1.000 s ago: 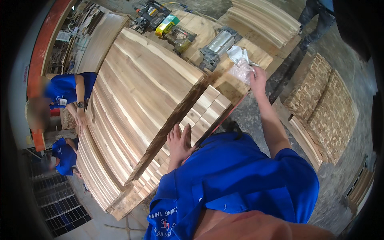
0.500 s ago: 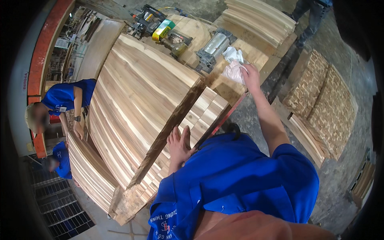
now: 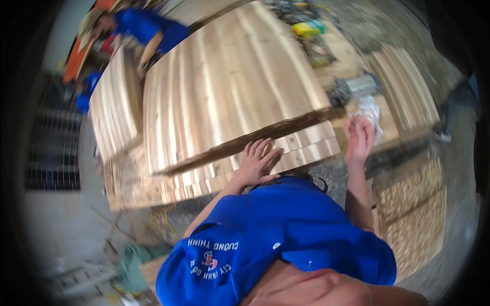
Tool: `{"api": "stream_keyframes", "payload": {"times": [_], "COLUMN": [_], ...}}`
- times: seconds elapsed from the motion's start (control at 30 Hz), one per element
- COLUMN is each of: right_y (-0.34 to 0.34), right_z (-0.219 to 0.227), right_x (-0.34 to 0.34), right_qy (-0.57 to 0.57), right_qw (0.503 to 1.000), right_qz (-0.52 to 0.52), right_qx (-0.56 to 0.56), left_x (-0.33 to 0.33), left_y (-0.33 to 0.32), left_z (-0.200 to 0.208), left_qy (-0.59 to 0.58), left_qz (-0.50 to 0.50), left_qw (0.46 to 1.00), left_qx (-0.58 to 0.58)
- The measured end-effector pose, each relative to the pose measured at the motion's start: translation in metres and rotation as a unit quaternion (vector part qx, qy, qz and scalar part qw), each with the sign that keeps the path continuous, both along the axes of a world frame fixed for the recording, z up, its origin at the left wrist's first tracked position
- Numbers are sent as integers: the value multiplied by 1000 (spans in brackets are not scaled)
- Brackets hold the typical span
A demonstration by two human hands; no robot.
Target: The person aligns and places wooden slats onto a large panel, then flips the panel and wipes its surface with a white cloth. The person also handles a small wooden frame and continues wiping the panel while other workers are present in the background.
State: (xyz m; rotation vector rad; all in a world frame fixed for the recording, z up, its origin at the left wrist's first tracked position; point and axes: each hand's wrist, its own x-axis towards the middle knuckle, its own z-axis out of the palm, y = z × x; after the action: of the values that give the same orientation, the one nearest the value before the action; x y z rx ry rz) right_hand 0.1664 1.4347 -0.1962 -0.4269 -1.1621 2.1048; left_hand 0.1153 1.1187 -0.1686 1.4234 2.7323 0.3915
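My left hand [image 3: 258, 162] lies with its fingers spread on a row of pale wooden blocks [image 3: 311, 149] along the near edge of the bench. Just beyond its fingertips stands the dark side of a large striped wood panel [image 3: 229, 76]. To the right, my right hand [image 3: 360, 136] has its fingers bent and drawn together against a crumpled white plastic bag or wrapping [image 3: 371, 111]. Motion blur hides what its fingertips pinch. A grey metal cylinder [image 3: 357, 86] lies just beyond the bag.
Power tools and a yellow-green box [image 3: 308, 28] sit at the far right of the bench. Stacked boards [image 3: 406, 86] stand right of them; more wood stacks [image 3: 413, 219] are lower right. At far left, a co-worker in blue [image 3: 148, 33] reaches behind a board stack [image 3: 117, 104].
The whole view has turned, bringing the panel's near edge closer to level. My right hand's fingers have curled in at the white plastic. My left hand still rests on the blocks.
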Motion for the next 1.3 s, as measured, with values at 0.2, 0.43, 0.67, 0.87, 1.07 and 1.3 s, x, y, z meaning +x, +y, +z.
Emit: {"api": "stream_keyframes", "payload": {"times": [0.2,0.43,0.67,0.87,1.07,1.3], "right_y": [-111,-188,-246,-250,-288,-306], "right_z": [51,30,19,-4,-6,-16], "right_x": [-19,-48,-83,-108,-127,-140], "right_qy": [-52,-115,-151,-196,-251,-300], "right_qw": [833,761,805,870,909,907], "right_qz": [349,383,261,147,77,-4], "right_qx": [-427,-511,-512,-427,-322,-294], "left_x": [-2,1,-1,-35,-44,-60], "left_y": [-69,-204,-299,-352,-377,-375], "left_z": [12,33,32,13,-6,-16], "left_qy": [8,-336,-452,-557,-628,-644], "left_qz": [227,435,404,360,357,373], "left_qw": [941,431,237,200,205,190], "left_qx": [250,716,759,721,661,640]}}
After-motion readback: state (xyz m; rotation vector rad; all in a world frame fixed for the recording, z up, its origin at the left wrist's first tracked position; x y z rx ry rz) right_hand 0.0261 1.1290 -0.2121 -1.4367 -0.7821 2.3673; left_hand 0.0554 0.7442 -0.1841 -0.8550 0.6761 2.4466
